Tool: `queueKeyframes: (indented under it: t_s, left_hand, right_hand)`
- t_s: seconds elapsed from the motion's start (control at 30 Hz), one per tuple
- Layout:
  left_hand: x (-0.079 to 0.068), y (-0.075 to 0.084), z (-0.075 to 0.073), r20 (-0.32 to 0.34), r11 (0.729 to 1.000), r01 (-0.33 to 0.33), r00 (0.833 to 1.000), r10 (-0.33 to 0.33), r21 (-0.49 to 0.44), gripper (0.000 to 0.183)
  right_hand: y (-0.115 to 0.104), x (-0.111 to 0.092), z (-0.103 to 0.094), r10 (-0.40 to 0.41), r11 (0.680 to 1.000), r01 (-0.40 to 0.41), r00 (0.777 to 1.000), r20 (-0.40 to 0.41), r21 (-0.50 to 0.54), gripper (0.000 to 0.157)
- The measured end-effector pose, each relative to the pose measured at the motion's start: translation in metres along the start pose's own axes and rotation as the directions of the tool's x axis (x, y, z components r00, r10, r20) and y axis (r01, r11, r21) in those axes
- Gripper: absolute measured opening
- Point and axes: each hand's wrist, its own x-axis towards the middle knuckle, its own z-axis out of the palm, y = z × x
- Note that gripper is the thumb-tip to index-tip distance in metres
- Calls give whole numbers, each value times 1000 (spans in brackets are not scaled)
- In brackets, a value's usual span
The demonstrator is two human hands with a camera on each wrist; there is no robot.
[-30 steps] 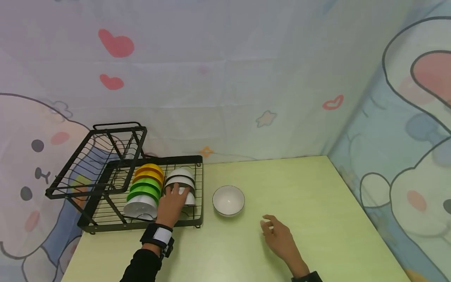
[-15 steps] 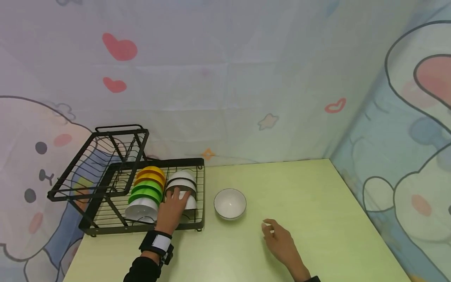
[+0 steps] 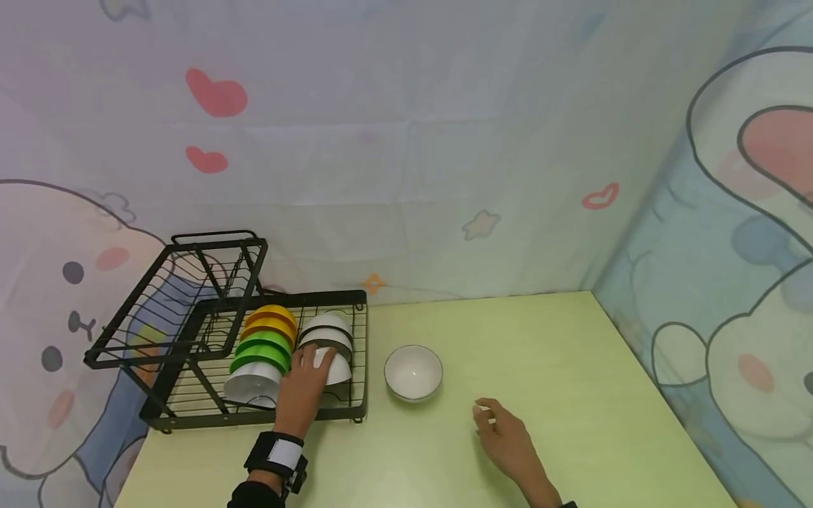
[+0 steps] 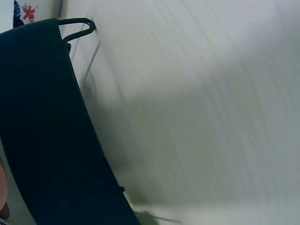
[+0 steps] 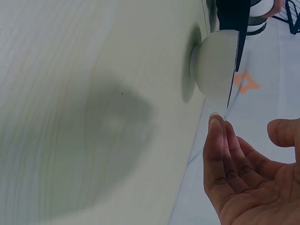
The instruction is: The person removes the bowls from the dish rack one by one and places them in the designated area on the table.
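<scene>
In the head view my left hand reaches into the black dish rack and grips the front white bowl of the right row. Behind it stand more white bowls with dark rims, on edge. The left row has yellow bowls, green bowls and a white bowl in front. A separate white bowl sits upright on the table, right of the rack. My right hand hovers right of that bowl, apart from it, fingers loosely bent and holding nothing.
The rack has a raised upper tier at its left, of black wire. The pale yellow-green table meets a printed cloth backdrop behind and on the sides. The left wrist view shows mostly the rack's dark side.
The front white bowl in the right row has tipped and shifted slightly apart from those behind, with my left hand on it. My right hand stays nearly still. The head view has shifted slightly.
</scene>
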Motion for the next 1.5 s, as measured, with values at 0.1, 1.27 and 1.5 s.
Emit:
queueKeyframes:
  t_s: [0.1, 1.27, 1.5]
  left_hand:
    - [1, 2, -5, -34, 1000, 2, 999, -2, -5, 78]
    - [12, 47, -52, -43, 860, 139, 982, -183, -490, 96]
    - [15, 58, -55, 23, 790, 183, 978, -209, -586, 92]
  right_hand:
    - [0, 0, 0, -7, 1000, 7, 1000, -1, 3, 40]
    - [-25, 0, 3, -47, 999, 47, 999, -2, 13, 36]
    - [-37, 5, 11, -168, 985, 169, 985, 28, -40, 33]
